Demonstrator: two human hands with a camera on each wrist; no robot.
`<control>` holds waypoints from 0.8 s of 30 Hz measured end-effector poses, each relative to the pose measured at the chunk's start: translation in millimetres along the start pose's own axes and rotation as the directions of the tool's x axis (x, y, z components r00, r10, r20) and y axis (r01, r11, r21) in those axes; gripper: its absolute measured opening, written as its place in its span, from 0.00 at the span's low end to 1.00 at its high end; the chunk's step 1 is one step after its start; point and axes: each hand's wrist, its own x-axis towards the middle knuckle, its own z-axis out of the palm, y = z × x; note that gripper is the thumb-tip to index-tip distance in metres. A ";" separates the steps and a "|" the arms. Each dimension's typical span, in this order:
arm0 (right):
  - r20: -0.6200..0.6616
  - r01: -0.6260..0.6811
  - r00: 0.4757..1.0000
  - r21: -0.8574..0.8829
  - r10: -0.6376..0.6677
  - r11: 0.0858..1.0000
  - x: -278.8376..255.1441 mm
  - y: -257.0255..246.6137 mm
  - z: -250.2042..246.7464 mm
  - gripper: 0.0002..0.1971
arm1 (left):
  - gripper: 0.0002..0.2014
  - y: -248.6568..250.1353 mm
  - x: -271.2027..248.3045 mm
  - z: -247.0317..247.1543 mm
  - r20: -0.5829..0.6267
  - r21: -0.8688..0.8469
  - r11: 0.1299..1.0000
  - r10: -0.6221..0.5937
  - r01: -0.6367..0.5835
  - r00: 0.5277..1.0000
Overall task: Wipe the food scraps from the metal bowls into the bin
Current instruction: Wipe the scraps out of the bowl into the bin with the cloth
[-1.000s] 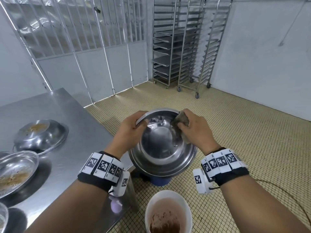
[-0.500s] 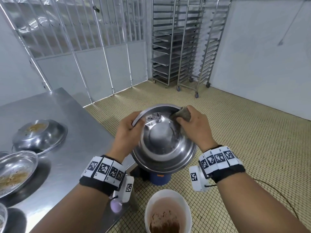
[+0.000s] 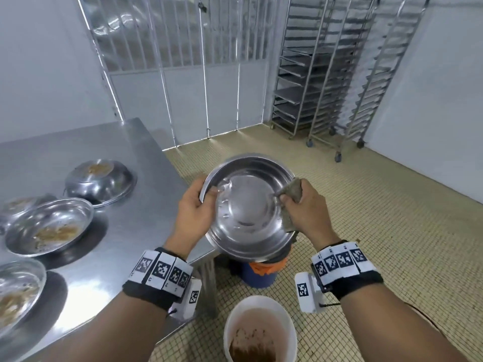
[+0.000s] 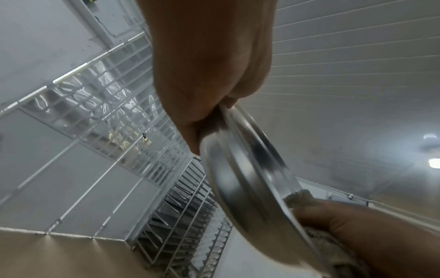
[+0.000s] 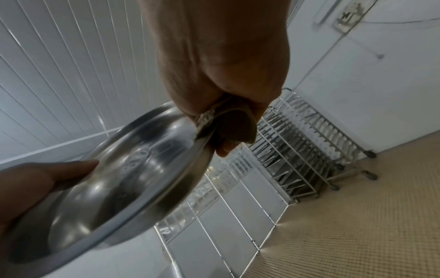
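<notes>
A shiny metal bowl (image 3: 248, 207) is held tilted toward me in the air, above a blue bin (image 3: 258, 275) on the floor. My left hand (image 3: 194, 207) grips the bowl's left rim (image 4: 240, 150), thumb inside. My right hand (image 3: 300, 207) holds a brown-grey cloth (image 3: 290, 194) against the bowl's right rim, with the cloth (image 5: 209, 116) folded over the edge. The bowl's inside (image 5: 123, 178) looks clean and reflective. A white bucket (image 3: 260, 327) with brown scraps stands on the floor below my arms.
A steel table (image 3: 104, 231) on my left carries an upturned bowl (image 3: 100, 182) and several bowls with brown scraps (image 3: 49, 228). Wheeled tray racks (image 3: 326, 82) stand against the far wall. The floor is small beige tiles.
The bowl has risen and tipped more toward me. My right hand with the cloth slid from the bowl's upper inside to its right rim. The view shifted, showing more of the table.
</notes>
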 end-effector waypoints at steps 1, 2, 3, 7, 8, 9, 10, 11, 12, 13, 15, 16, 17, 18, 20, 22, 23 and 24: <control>0.044 0.012 0.999 -0.016 -0.011 1.000 1.6 -3.9 3.6 0.10 | 0.12 -3.3 -3.5 -7.7 0.010 0.032 0.999 -0.021 0.021 1.000; 0.084 0.025 0.996 -0.020 -0.023 0.999 1.8 -8.1 8.4 0.10 | 0.11 -7.5 -7.0 -15.4 0.007 0.060 0.997 -0.052 0.051 0.999; 0.116 0.038 0.993 -0.017 -0.036 0.999 1.2 -12.6 15.1 0.10 | 0.10 -11.6 -11.0 -23.4 -0.011 0.082 0.993 -0.083 0.084 0.996; 0.190 0.058 0.980 0.028 -0.062 0.998 -7.7 -29.3 53.8 0.10 | 0.10 -26.6 -31.3 -55.4 -0.194 0.118 0.979 -0.139 0.164 0.971; 0.218 0.057 0.974 0.036 -0.063 0.998 -11.2 -34.7 67.9 0.10 | 0.09 -30.7 -37.6 -66.0 -0.252 0.129 0.974 -0.152 0.189 0.956; 0.248 0.051 0.967 0.034 -0.057 0.998 -14.6 -38.8 82.7 0.12 | 0.08 -33.6 -43.6 -76.1 -0.305 0.132 0.967 -0.169 0.218 0.937; 0.280 0.046 0.959 0.027 -0.052 0.999 -18.4 -43.5 97.9 0.14 | 0.07 -38.1 -49.1 -86.9 -0.354 0.127 0.960 -0.193 0.251 0.915; 0.308 0.041 0.950 0.015 -0.043 0.999 -22.0 -48.6 112.5 0.15 | 0.07 -42.5 -53.6 -97.6 -0.390 0.122 0.953 -0.211 0.277 0.897; 0.328 0.037 0.944 0.006 -0.037 0.999 -25.1 -53.5 126.8 0.16 | 0.06 -46.1 -57.3 -108.9 -0.411 0.122 0.946 -0.226 0.299 0.883; 0.343 0.035 0.939 0.000 -0.033 0.999 -27.6 -59.1 140.7 0.16 | 0.06 -50.5 -59.7 -121.0 -0.420 0.128 0.939 -0.240 0.320 0.875; 0.368 0.032 0.929 -0.012 -0.025 0.999 -29.8 -67.5 162.6 0.13 | 0.05 -59.6 -62.1 -143.1 -0.403 0.161 0.919 -0.272 0.361 0.874; 0.381 0.035 0.924 -0.021 -0.025 0.999 -30.7 -75.1 177.6 0.12 | 0.05 -66.0 -62.5 -160.1 -0.385 0.181 0.907 -0.291 0.381 0.876; 0.392 0.033 0.920 -0.030 -0.018 0.999 -30.9 -81.2 189.9 0.11 | 0.04 -72.8 -61.8 -174.8 -0.352 0.195 0.895 -0.317 0.400 0.881; 0.400 0.028 0.917 -0.034 -0.012 0.999 -30.7 -86.7 201.5 0.11 | 0.04 -78.5 -60.2 -188.1 -0.317 0.201 0.879 -0.358 0.432 0.878; 0.411 0.017 0.912 -0.042 0.002 0.999 -29.4 -97.3 227.8 0.12 | 0.04 -89.0 -54.8 -214.5 -0.262 0.190 0.849 -0.441 0.494 0.858; 0.404 0.006 0.915 -0.049 0.014 0.999 -29.4 -105.2 251.9 0.13 | 0.04 -99.1 -47.9 -233.8 -0.238 0.212 0.828 -0.472 0.519 0.849; 0.394 0.004 0.919 -0.065 0.022 0.998 -29.7 -108.3 262.9 0.13 | 0.02 -104.2 -44.4 -242.0 -0.234 0.231 0.819 -0.476 0.525 0.847; 0.380 0.004 0.924 -0.084 0.028 0.996 -30.1 -110.9 272.5 0.13 | 0.02 -108.2 -41.2 -248.5 -0.234 0.244 0.813 -0.479 0.528 0.846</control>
